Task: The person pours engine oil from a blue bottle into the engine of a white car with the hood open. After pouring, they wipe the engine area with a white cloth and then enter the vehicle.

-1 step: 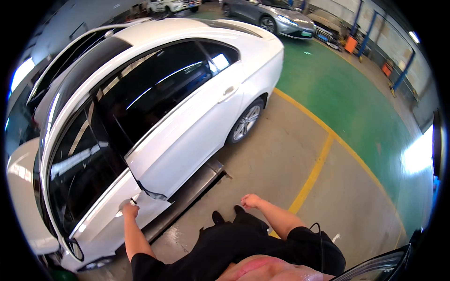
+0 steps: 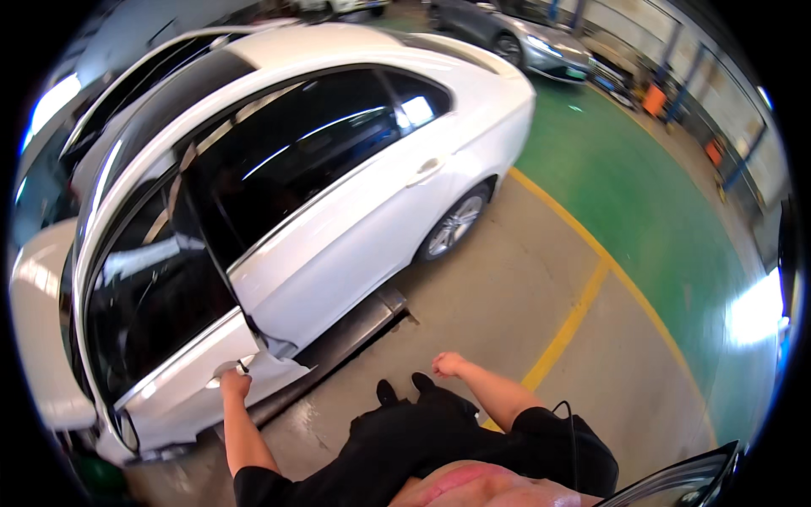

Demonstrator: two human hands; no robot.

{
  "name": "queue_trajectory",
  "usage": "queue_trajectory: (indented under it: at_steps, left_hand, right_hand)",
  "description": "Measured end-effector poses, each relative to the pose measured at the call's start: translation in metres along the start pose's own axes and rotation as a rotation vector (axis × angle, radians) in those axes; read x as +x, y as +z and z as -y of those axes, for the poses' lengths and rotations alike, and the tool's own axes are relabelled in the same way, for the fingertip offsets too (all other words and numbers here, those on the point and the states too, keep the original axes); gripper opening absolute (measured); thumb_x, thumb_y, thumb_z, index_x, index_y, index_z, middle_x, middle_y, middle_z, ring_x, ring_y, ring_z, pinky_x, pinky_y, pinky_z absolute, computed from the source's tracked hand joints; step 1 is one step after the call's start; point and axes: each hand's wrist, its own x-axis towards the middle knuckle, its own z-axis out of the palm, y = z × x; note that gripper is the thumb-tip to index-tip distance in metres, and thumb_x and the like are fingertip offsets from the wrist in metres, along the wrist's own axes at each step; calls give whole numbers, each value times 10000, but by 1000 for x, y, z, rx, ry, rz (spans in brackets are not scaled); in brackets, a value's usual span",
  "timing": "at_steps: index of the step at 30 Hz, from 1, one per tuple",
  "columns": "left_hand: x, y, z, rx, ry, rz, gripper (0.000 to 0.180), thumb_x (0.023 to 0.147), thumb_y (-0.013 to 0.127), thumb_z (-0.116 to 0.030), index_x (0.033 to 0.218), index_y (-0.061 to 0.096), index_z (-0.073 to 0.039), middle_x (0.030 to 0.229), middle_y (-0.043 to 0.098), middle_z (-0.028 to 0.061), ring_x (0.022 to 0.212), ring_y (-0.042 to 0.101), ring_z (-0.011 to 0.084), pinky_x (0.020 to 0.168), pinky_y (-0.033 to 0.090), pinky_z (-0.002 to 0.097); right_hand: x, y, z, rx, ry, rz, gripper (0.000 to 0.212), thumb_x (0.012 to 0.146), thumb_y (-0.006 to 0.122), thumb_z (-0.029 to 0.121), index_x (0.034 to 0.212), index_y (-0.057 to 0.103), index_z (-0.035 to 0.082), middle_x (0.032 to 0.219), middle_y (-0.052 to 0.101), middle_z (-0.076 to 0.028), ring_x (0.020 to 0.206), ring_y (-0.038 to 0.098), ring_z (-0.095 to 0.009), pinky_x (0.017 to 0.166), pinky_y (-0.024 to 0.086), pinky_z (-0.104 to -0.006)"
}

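Note:
A white car [image 2: 338, 215] stands on the left, its front door [image 2: 182, 372] slightly ajar, with a gap showing along its rear edge. My left hand [image 2: 235, 384] is closed around the outer door handle [image 2: 221, 370] of that front door. The fingers' inner side is hidden behind the hand. My right hand [image 2: 449, 364] hangs in the air over the floor, away from the car, its fingers curled in and nothing visible in them.
Beside the car's sill lies a low metal lift platform [image 2: 372, 314]. A yellow line [image 2: 562, 334] crosses the floor, bordering a green lane [image 2: 625, 177]. A grey car [image 2: 545, 42] is parked at the back. Blue lift posts [image 2: 688, 80] stand along the far right wall.
The car's body has shifted right in the view. The gap behind the front door looks slightly wider, with my left hand still on the handle. My right hand has barely moved.

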Motion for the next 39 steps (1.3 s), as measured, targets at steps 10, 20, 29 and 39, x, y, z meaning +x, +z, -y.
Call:
queue_trajectory:
  at_steps: [10, 20, 29, 39]
  left_hand:
    - [-335, 20, 42, -131, -439, -102, 480, 912, 622, -111, 1389, 646, -67, 1554, 608, 141, 1256, 655, 448, 1066, 549, 519]
    - [-607, 149, 89, -1428, -1003, -1550, 556, 1151, 490, -361, 1609, 469, -47, 1612, 560, 104, 1456, 551, 321, 1242, 420, 504]
    - [-503, 116, 214, -1248, -1317, -2627, 677, 1064, 465, -517, 1450, 666, 2, 1541, 610, 211, 1406, 584, 369, 1182, 479, 583]
    - [-523, 147, 327, -1166, -1372, -2690, 626, 1059, 532, -446, 1450, 649, 30, 1503, 646, 216, 1360, 633, 385, 1152, 520, 600]
  right_hand:
    - [168, 29, 74, -1423, -655, 477, 204, 924, 687, 221, 1075, 824, 208, 1077, 814, -29, 887, 764, -299, 794, 617, -439]
    - [145, 241, 244, -707, -69, 710, 341, 964, 725, 160, 1290, 752, 61, 1034, 784, -76, 852, 750, -166, 725, 625, -338]
    - [224, 505, 400, -849, -131, 803, 250, 959, 742, 135, 1199, 741, 67, 948, 776, -69, 751, 730, -157, 664, 607, -332]
    - [122, 707, 582, -736, -742, 1209, 308, 1021, 689, 115, 1303, 714, -8, 1048, 781, -94, 917, 725, -167, 892, 597, -331]
